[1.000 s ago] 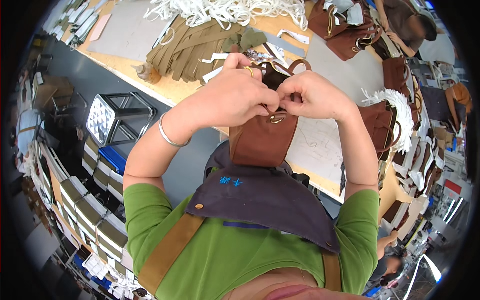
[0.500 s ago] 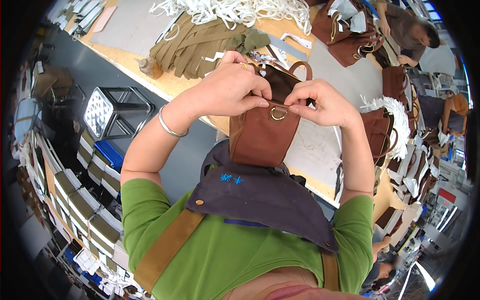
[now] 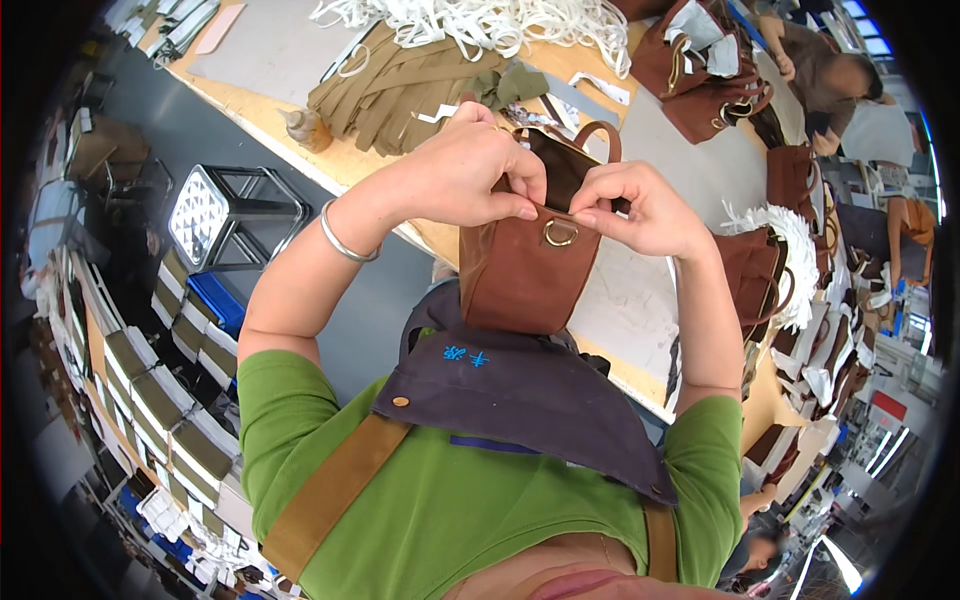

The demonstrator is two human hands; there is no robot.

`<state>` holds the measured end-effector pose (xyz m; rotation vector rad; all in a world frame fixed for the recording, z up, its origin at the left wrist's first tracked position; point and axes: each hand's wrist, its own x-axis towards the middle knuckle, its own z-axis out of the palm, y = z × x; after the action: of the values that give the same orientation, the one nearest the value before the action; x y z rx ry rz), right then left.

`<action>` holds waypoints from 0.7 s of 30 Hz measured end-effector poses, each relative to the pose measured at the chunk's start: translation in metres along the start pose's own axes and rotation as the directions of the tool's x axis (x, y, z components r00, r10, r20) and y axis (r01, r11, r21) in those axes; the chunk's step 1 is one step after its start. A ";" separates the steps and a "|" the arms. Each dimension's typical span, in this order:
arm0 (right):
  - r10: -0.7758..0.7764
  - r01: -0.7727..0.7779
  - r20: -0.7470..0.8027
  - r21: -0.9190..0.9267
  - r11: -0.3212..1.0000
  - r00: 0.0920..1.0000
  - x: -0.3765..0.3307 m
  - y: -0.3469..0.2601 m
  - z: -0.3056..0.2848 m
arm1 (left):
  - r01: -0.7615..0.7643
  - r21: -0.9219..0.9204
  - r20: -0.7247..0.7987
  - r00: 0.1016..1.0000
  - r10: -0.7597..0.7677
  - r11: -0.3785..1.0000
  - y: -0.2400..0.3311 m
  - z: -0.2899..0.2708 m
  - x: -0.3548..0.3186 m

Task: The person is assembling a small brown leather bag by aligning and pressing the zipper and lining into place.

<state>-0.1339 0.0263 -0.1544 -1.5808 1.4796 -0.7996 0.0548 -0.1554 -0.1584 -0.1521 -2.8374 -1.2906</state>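
Observation:
A brown leather handbag point(image 3: 522, 280) stands upright in front of me, close against my dark apron point(image 3: 520, 390). Its top gapes, showing a dark inside, and one handle point(image 3: 600, 132) rises at the far side. My left hand point(image 3: 478, 172) pinches the near rim left of the gold D-ring point(image 3: 560, 233). With thumb and fingers, my right hand point(image 3: 635, 205) grips the same rim just right of the ring. Only a short stretch of edge shows between the two hands. Part of the bag's left side is hidden by my left hand.
Beyond the bag, the worktable point(image 3: 265, 115) carries olive strips point(image 3: 395, 90), white cords point(image 3: 480, 25) and a small bottle point(image 3: 305, 130). More brown handbags point(image 3: 690, 80) stand at right, near a co-worker point(image 3: 830, 80). A metal stool point(image 3: 235, 215) is at left.
Both hands keep their pinch on the rim, with only slight finger shifts. The surroundings have moved slightly in the picture; the bag stays almost where it was.

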 end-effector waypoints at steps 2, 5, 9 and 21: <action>-0.013 0.013 -0.024 0.002 1.000 1.000 -0.002 0.004 -0.001 | 0.013 0.057 -0.034 0.999 -0.011 0.998 -0.009 -0.002 0.000; 0.027 -0.030 -0.049 -0.050 0.998 0.998 -0.005 0.000 -0.002 | 0.011 0.133 -0.045 0.999 -0.005 0.991 -0.018 -0.004 0.002; -0.009 -0.042 -0.127 -0.393 0.919 0.992 -0.004 -0.016 0.004 | 0.016 0.062 0.049 0.999 -0.020 0.998 -0.015 -0.007 0.008; 0.073 -0.114 -0.136 -0.329 0.938 0.988 -0.009 -0.020 0.023 | -0.052 -0.012 0.157 0.986 0.053 0.999 -0.016 0.006 0.013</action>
<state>-0.1054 0.0376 -0.1470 -1.7162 1.8433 -0.6205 0.0403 -0.1609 -0.1735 -0.3422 -2.9349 -1.3369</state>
